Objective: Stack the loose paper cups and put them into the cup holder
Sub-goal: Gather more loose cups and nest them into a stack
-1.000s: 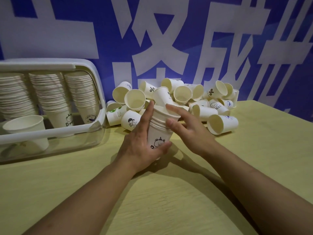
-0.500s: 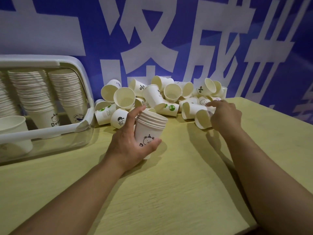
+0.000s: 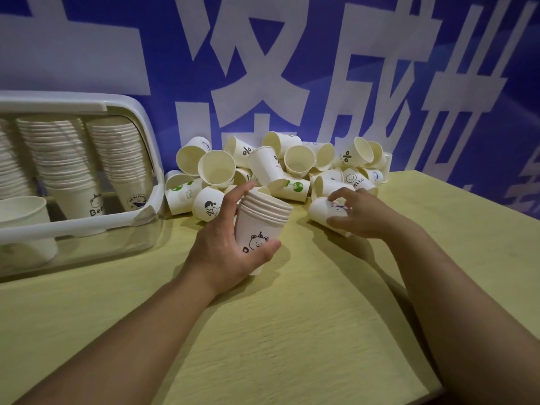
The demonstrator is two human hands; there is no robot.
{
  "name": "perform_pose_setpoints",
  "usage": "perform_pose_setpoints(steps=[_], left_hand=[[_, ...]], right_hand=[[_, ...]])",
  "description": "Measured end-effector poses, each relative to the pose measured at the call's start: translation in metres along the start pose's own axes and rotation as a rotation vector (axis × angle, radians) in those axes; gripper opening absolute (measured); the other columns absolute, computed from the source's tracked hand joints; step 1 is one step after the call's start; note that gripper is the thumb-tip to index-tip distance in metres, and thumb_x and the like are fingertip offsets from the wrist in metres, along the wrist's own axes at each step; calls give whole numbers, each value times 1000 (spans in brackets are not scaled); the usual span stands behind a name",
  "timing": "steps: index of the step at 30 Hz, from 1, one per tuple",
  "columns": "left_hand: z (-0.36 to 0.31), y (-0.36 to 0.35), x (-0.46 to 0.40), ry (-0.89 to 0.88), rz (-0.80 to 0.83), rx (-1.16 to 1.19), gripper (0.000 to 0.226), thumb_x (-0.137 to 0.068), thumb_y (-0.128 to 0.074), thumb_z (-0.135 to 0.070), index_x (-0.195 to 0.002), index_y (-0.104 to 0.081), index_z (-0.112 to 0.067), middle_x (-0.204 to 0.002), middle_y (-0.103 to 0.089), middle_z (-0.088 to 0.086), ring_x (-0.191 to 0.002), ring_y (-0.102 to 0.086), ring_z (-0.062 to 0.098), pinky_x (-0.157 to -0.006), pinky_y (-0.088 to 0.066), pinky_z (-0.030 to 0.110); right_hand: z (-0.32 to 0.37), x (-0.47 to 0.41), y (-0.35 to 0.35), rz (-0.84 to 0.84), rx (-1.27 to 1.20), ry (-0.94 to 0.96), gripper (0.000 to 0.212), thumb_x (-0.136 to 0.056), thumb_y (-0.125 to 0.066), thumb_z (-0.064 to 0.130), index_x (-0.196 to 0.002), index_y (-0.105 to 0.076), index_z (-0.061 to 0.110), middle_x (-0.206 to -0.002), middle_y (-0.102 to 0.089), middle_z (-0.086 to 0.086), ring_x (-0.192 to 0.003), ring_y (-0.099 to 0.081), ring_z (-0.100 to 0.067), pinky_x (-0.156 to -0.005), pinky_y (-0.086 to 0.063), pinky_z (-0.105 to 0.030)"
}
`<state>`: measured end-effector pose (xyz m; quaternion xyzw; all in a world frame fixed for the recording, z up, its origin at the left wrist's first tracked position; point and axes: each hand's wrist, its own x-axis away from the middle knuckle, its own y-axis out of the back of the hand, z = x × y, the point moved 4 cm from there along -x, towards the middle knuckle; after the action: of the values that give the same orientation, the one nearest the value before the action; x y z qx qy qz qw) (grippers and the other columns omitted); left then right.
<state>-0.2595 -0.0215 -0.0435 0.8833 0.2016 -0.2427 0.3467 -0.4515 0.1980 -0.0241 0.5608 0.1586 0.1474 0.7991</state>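
Cups (image 3: 295, 171) reading "HELLO", "%", stack (image 3: 261, 226) bear-printed, left hand (image 3: 225, 247)

Matt white paper cups (image 3: 280, 168) with printed designs lie heaped at the far side of a pale yellow-green table (image 3: 292, 331) with a faint wood-grain, low-sheen finish. At left, a cup holder (image 3: 146, 159) of glossy white plastic with a clear, reflective lower wall. A nested stack of cups (image 3: 260, 226) shows smooth paper with rolled rims. Behind, a blue banner (image 3: 438, 83) looks smooth, slightly glossy.
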Motion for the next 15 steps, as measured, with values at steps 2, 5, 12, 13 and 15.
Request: perform_pose_setpoints(steps=[2,5,12,13,15], left_hand=[[0,0,0,-1,-1,0,94,-70,-83,-51,-129,-13,-76,-118,-54,-26,-89,-63,3,-75,-51,23],[1,1,0,5,-1,5,94,-70,-83,-50,-128,-14,-76,-118,-55,-26,-90,-63,2,-77,-52,25],[1,-1,0,18,16,-8,93,-71,-83,-50,-134,-17,-71,-116,-56,-24,-88,-63,1,-74,-49,20],[1,-1,0,22,21,-8,93,-71,-83,-50,-136,-18,-69,-116,-57,-23,-88,-63,1,-75,-49,21],[1,-2,0,27,33,-9,94,-71,-82,-51,-138,-19,-66,-118,-58,-21,-89,-63,2,-75,-49,22]], right_hand=[[6,2,-2,17,-67,36,55,-86,-72,44,-132,-44,37,-126,-52,-4,-105,-56,-23,-90,-54,-38],[12,4,-3,17,-88,73,61,-87,-70,44,-137,-36,38,-122,-57,-5,-103,-59,-23,-91,-55,-42],[18,7,-9,184,-196,100,64,-88,-67,45,-140,-30,49,-131,-46,-2,-110,-56,-25,-91,-55,-38],[19,8,-11,212,-207,98,66,-85,-68,46,-139,-30,51,-131,-46,-3,-109,-57,-25,-90,-57,-41],[22,11,-13,239,-213,110,77,-73,-68,54,-138,-26,56,-130,-46,-3,-107,-57,-26,-87,-59,-43]])
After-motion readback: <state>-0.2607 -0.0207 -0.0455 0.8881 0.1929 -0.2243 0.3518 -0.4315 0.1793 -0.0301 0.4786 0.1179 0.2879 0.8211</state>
